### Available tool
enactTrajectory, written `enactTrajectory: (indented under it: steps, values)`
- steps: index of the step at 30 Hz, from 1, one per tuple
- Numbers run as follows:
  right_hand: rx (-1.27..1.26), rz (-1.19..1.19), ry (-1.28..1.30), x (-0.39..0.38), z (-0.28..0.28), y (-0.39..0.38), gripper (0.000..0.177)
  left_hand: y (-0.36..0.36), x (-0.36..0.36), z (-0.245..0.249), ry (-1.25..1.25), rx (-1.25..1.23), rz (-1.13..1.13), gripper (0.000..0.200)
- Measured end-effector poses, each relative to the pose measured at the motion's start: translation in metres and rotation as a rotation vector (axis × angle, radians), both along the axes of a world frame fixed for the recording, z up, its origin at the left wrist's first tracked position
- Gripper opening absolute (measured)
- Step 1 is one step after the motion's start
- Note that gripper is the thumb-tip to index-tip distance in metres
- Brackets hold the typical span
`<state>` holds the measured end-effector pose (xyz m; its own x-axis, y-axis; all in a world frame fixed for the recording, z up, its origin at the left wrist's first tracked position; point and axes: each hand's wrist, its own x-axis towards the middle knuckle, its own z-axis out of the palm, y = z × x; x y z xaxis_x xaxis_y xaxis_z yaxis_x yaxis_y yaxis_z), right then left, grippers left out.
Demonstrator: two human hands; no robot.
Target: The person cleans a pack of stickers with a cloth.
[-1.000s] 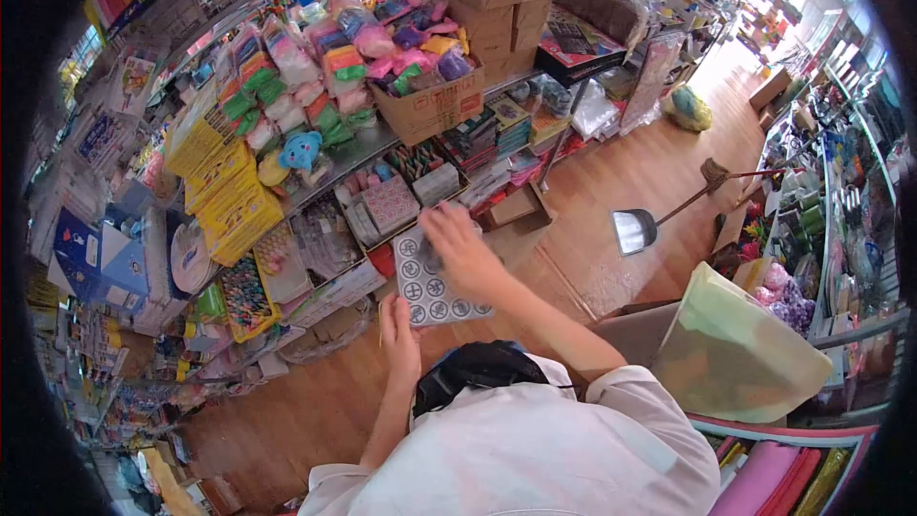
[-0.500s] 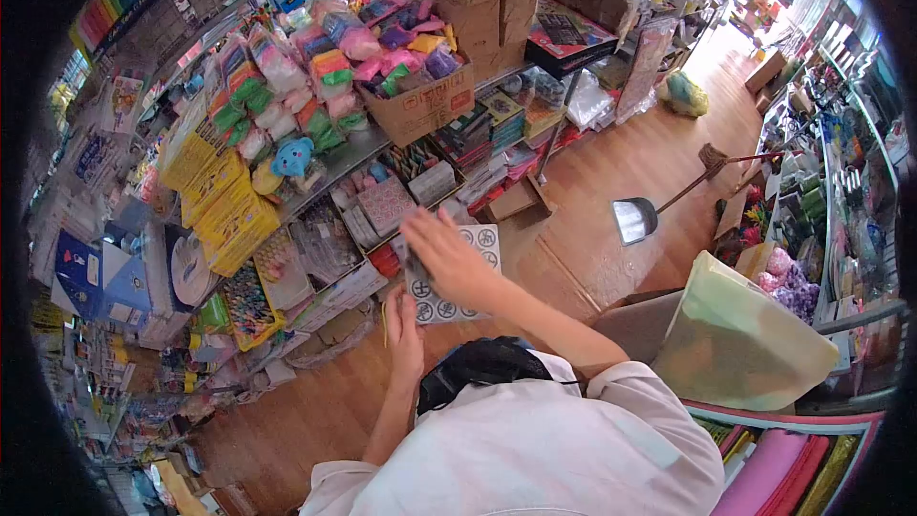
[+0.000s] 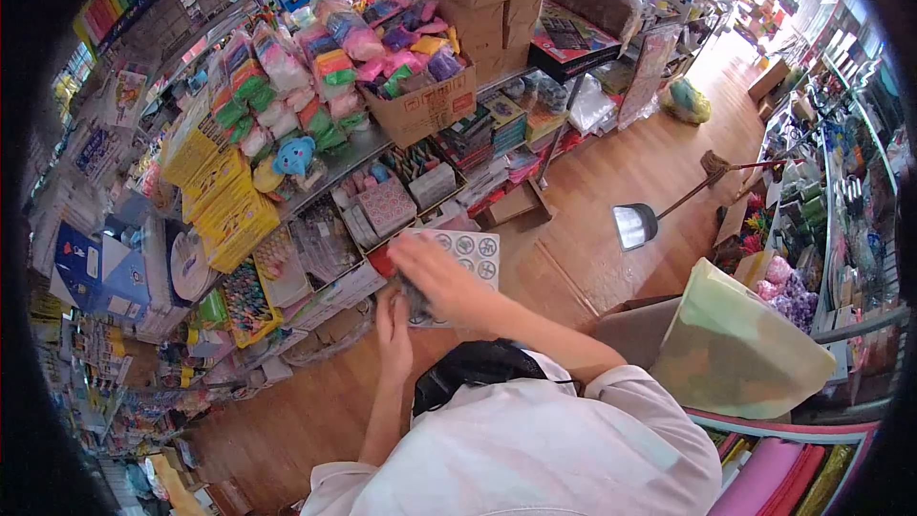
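A white sheet (image 3: pixel 485 247) printed with several dark round designs lies in front of my body, partly covered by my hands. Over its left part stretches my right hand (image 3: pixel 430 272), with a dark object I cannot make out beneath the palm. My left hand (image 3: pixel 393 325) is at the sheet's lower left edge, its fingers pointing up close to my right hand. What the left fingers hold, if anything, is hidden.
Shelves on the left carry yellow packets (image 3: pixel 229 215), a cardboard box (image 3: pixel 425 107) of coloured bags and a pink patterned box (image 3: pixel 386 207). On the wooden floor are a dustpan (image 3: pixel 632 225) and broom (image 3: pixel 714 164). A pale green cloth (image 3: pixel 740 344) hangs at right.
My right hand has moved slightly left and down over the sheet, uncovering more round designs at its top. My left hand has shifted a little left, closer under the right hand.
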<state>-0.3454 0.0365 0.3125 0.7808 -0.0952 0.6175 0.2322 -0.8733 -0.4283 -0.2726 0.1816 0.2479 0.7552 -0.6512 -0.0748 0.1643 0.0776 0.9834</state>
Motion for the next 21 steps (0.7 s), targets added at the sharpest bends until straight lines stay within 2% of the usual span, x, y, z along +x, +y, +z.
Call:
enactTrajectory:
  steps: [1, 4, 5, 6, 10, 11, 13, 21]
  values:
    - [0.001, -0.001, 0.001, -0.003, 0.001, 0.012, 0.070, -0.001, 0.002, 0.002, -0.075, -0.026, 0.052, 0.035]
    - [-0.044, 0.028, 0.060, -0.015, 0.004, 0.040, 0.068, 0.002, -0.001, 0.022, -0.052, -0.097, 0.077, 0.035]
    - [-0.055, -0.003, 0.066, -0.018, 0.004, 0.045, 0.059, 0.004, -0.005, 0.019, 0.053, -0.126, 0.117, 0.035]
    - [-0.066, -0.034, 0.074, -0.021, 0.004, 0.047, 0.052, 0.004, -0.007, 0.018, 0.054, -0.121, 0.119, 0.035]
    - [-0.112, 0.029, 0.063, -0.030, 0.000, 0.032, 0.053, 0.001, -0.010, 0.027, 0.253, -0.275, 0.135, 0.035]
    - [-0.142, 0.112, 0.056, -0.033, -0.001, 0.024, 0.053, 0.000, -0.010, 0.030, 0.337, -0.342, 0.125, 0.035]
    - [-0.157, 0.200, 0.038, -0.035, 0.003, 0.016, 0.053, 0.001, -0.008, 0.027, 0.335, -0.363, 0.099, 0.035]
    - [-0.173, 0.145, 0.003, -0.029, 0.009, 0.038, 0.044, 0.007, -0.013, 0.023, 0.523, -0.305, 0.105, 0.036]
